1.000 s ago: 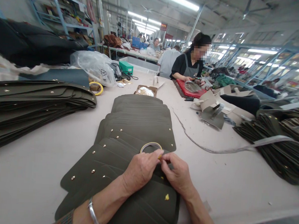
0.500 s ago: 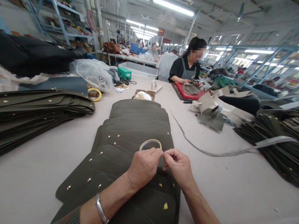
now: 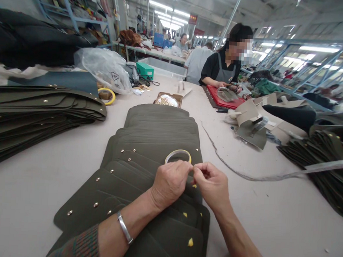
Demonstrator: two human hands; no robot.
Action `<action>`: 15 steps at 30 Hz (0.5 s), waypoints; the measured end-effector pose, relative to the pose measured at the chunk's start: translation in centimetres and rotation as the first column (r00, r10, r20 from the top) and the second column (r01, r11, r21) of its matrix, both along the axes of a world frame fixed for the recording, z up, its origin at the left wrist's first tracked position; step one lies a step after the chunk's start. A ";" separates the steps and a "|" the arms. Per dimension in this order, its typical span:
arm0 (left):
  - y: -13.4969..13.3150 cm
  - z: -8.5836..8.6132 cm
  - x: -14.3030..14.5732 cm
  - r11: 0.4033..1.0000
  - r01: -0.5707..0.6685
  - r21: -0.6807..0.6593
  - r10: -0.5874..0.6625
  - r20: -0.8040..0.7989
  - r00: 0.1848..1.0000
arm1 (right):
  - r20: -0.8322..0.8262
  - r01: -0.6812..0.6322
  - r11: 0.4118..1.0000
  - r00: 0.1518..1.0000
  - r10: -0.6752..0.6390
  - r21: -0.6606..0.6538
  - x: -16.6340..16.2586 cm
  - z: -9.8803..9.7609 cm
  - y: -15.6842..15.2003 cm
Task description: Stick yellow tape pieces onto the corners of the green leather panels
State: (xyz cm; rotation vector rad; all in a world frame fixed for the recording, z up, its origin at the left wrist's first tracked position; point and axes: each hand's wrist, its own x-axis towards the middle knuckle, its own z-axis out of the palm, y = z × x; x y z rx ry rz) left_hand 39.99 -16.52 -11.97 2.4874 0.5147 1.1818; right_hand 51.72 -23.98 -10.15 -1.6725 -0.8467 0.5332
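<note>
A narrow roll of yellow tape (image 3: 178, 152) stands tilted behind my left hand (image 3: 170, 184), which is closed on it. Fingertip to fingertip with it, my right hand (image 3: 211, 184) makes a pinch where the tape comes out; the bit between the fingers is mostly hidden. Both hands are over a fanned stack of dark olive panels (image 3: 145, 184) with rounded corners. Small metal studs (image 3: 95, 205) dot the panels' left side. Bits of yellow tape (image 3: 190, 242) stick to the panels along the right side, one just under my right hand.
More olive panels are piled at left (image 3: 46, 110) and right (image 3: 327, 163). A box of metal studs (image 3: 167, 100) stands beyond the stack. Across the table, a co-worker (image 3: 228, 62) handles things over a red piece (image 3: 229, 102). A grey strip (image 3: 243, 177) trails rightward.
The view has shifted slightly, so the far room sits higher. Both hands keep the same pinch at the tape. A yellow bit below my right hand now shows.
</note>
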 end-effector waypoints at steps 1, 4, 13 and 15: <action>-0.1 0.2 -0.1 1.000 0.001 -0.001 -0.001 0.019 1.000 | -0.063 0.006 1.000 0.998 -0.005 0.006 0.2 -0.1 0.2; -0.3 0.6 -0.5 0.999 0.012 -0.034 -0.010 0.054 0.999 | -0.337 0.046 0.999 0.941 -0.040 0.008 1.8 -0.9 0.4; -0.2 -0.8 0.2 0.998 -0.025 0.057 0.051 -0.517 0.854 | -0.133 -0.108 0.973 0.988 0.081 -0.206 6.3 -4.2 -2.1; -0.3 -0.6 0.3 0.999 -0.012 0.035 0.030 -0.578 0.815 | -0.013 -0.104 0.961 0.994 0.104 -0.256 6.1 -4.4 -2.0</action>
